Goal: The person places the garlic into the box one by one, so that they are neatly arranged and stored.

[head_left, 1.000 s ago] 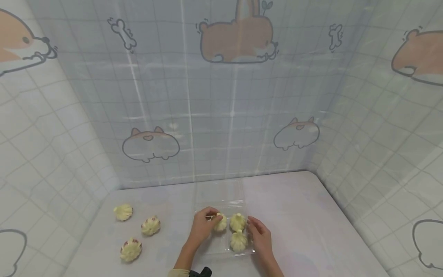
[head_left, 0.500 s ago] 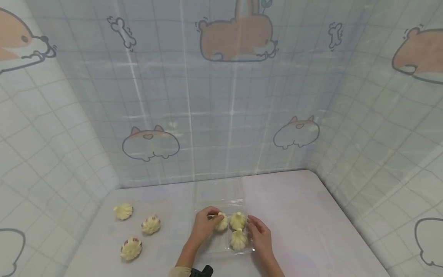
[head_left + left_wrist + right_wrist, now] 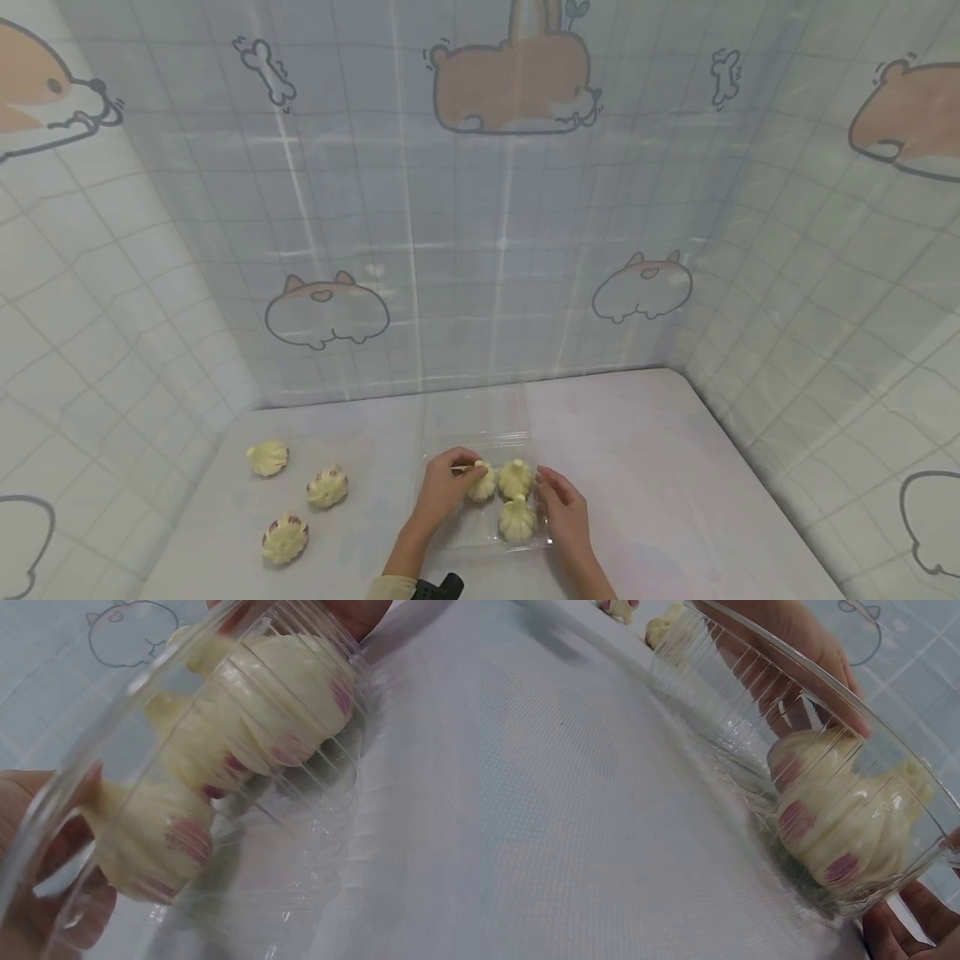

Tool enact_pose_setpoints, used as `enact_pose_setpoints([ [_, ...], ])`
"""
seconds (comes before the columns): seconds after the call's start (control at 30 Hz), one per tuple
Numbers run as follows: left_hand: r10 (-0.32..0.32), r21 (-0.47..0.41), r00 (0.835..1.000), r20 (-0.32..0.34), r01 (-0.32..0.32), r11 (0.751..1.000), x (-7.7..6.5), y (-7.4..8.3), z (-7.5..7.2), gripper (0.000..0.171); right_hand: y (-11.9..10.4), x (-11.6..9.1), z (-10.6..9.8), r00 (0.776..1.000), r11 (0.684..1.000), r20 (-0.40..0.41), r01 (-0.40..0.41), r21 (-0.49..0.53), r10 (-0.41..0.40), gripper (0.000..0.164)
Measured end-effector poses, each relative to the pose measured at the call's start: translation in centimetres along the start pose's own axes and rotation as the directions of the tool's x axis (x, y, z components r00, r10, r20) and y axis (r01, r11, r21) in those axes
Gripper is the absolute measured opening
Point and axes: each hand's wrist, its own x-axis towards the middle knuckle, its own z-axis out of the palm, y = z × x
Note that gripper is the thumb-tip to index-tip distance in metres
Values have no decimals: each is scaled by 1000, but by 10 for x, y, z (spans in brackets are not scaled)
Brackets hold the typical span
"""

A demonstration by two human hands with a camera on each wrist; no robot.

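Observation:
A clear plastic clamshell box (image 3: pixel 468 533) lies on the table with its lid (image 3: pixel 476 414) folded back. Inside, two garlic bulbs stand on the right side, a rear bulb (image 3: pixel 515 478) and a front bulb (image 3: pixel 517 522). My left hand (image 3: pixel 444 487) reaches over the left part and pinches a third garlic bulb (image 3: pixel 482 485) near its stalk, thumb in front. Purple patches show low on this bulb (image 3: pixel 161 840) through the ribbed wall. At the box's right side my right hand (image 3: pixel 564 510) grips the edge, its fingers (image 3: pixel 911 922) against the outer wall.
Three more garlic bulbs lie on the table to the left: a back one (image 3: pixel 267 458), a middle one (image 3: pixel 327 487) and a front one (image 3: pixel 285 540). A patterned curtain (image 3: pixel 480 208) encloses the table (image 3: pixel 660 467) at the back and sides.
My left hand has shifted slightly to the right with the garlic bulb, closer to the two other bulbs in the box. My right hand stays at the box's edge.

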Motion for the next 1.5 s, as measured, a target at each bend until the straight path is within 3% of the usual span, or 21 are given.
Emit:
enact_pose_setpoints([
  [0.2,-11,-31,1000,27,12,999,3,-3,4,13,1,1,-3,1000,1000,-1,4,22,-4,32],
  [0.43,-42,18,999,31,41,999,2,2,2,12,-1,1,-3,1000,1000,10,9,6,-9,34],
  [0.77,-55,20,998,35,54,998,-2,2,2,12,2,-3,-2,1000,1000,19,-6,28,5,33],
  [1.03,-28,29,999,37,26,999,-1,2,2,13,1,0,-2,1000,1000,8,4,18,-4,33],
  [1.5,-38,43,999,27,37,998,1,2,0,22,1,0,-3,999,999,17,28,30,-28,33],
])
